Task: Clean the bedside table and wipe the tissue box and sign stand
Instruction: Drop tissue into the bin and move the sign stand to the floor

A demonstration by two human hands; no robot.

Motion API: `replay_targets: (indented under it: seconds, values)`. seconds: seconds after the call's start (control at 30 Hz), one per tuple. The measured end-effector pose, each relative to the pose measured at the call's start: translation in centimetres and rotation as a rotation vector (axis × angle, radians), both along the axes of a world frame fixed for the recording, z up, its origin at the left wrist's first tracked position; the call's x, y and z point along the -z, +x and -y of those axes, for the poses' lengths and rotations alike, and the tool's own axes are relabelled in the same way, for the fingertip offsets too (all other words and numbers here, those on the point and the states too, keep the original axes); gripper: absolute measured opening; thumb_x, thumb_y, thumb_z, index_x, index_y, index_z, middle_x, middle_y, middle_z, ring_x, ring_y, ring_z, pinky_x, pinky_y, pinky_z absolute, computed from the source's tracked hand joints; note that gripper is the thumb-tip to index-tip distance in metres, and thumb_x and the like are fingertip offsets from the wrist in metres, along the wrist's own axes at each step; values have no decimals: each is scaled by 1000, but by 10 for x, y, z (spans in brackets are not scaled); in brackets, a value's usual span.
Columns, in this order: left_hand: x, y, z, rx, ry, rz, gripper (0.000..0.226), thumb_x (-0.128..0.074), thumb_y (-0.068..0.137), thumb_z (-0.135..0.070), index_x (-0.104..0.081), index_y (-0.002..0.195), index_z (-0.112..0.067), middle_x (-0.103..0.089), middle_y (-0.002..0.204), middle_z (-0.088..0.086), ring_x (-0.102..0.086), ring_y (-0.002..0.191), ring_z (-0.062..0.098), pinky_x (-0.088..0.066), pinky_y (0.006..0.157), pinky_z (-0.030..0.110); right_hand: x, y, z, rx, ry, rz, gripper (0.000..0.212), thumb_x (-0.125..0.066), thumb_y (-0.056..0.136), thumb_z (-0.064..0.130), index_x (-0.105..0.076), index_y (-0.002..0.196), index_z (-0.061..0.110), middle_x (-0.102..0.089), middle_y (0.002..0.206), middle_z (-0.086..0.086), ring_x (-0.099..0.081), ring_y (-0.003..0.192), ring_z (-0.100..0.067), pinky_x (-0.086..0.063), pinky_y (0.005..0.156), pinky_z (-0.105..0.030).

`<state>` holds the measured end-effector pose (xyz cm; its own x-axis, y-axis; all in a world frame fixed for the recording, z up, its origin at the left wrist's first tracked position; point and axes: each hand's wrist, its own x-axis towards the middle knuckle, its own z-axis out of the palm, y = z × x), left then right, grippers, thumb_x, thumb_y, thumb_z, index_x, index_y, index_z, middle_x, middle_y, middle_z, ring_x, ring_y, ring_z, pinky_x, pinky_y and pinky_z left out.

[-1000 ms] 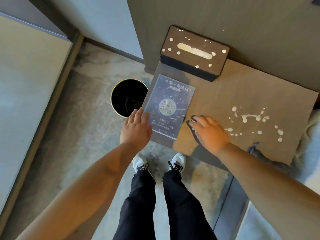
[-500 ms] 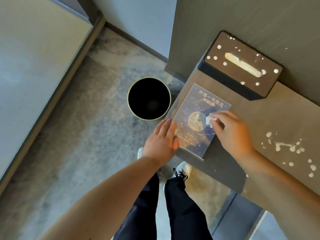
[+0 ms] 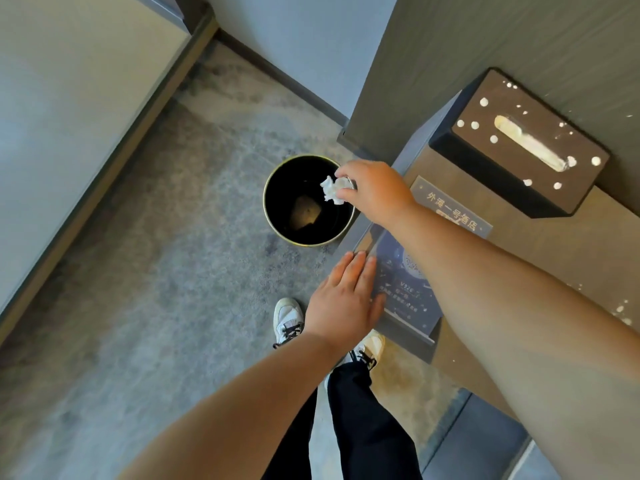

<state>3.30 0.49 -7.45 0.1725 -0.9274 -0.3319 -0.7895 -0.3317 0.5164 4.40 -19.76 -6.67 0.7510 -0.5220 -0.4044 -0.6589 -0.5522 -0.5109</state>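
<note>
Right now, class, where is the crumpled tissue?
In the head view, the crumpled tissue is pinched in the right hand, held above the open round bin on the floor, left of the bedside table.

We see our right hand (image 3: pixel 375 194) pinching a crumpled white wad (image 3: pixel 333 189) over the open black bin (image 3: pixel 308 199) on the floor. Our left hand (image 3: pixel 346 301) lies flat on the sign stand (image 3: pixel 408 289), near the white-speckled tissue box (image 3: pixel 526 143) on the bedside table (image 3: pixel 568 251).
</note>
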Motion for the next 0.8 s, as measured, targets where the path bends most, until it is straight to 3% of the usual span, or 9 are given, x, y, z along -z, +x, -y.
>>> replay_targets:
  seconds: [0.1,0.2,0.27,0.33,0.47,0.6,0.7,0.8]
  values:
    - [-1,1,-1,15,6,-2,66,-25,95,-48,-33,148,-10,-38,152,11,-26,144,26,-31,112,38,-5,-16,0,47,-13,59,31,-61,91,28,-65,114,9,-64,117,-9,-58,104,-27,-47,86,-41]
    - [-1,2,0,55,51,-22,67,-22,95,-50,-26,150,-11,-32,155,10,-20,146,26,-24,115,38,-13,-49,-6,144,-247,106,26,-52,95,28,-68,99,8,-65,106,-11,-55,98,-27,-47,81,-38]
    - [-2,4,0,60,65,6,65,-24,97,-50,-25,150,-12,-32,155,9,-22,145,26,-24,115,40,-19,-81,-16,281,-399,87,25,-49,96,28,-68,98,11,-66,103,-9,-54,94,-25,-46,77,-34]
    - [-6,5,2,80,72,35,63,-26,98,-49,-27,149,-12,-35,154,10,-26,144,28,-26,113,43,-23,-119,-34,465,-422,33,23,-50,96,27,-67,102,13,-64,106,-10,-54,96,-25,-47,74,-33]
    - [-13,6,3,81,41,76,59,-30,97,-46,-39,144,-10,-46,147,11,-39,135,30,-33,106,47,-18,-180,-72,900,-220,-9,24,-52,95,21,-62,112,8,-60,113,-17,-56,98,-31,-46,77,-36]
    - [-18,11,18,-29,73,22,45,-30,98,-39,-45,135,-18,-59,129,6,-53,116,29,-38,95,45,-6,-196,-92,1350,175,23,20,-52,94,28,-60,105,13,-66,103,-12,-64,91,-30,-53,80,-47]
    - [-18,14,35,-184,125,-117,38,-30,100,-35,-45,130,-18,-63,116,11,-61,97,37,-47,75,42,-3,-194,-94,1512,418,176,15,-52,94,28,-65,89,21,-70,85,-4,-66,74,-20,-54,56,-28]
    - [-13,14,51,-309,201,-131,34,-33,101,-36,-51,125,-20,-66,105,6,-63,87,31,-41,65,34,-2,-193,-90,1512,485,234,19,-54,95,24,-66,81,25,-67,77,-1,-62,66,-14,-48,47,-18]
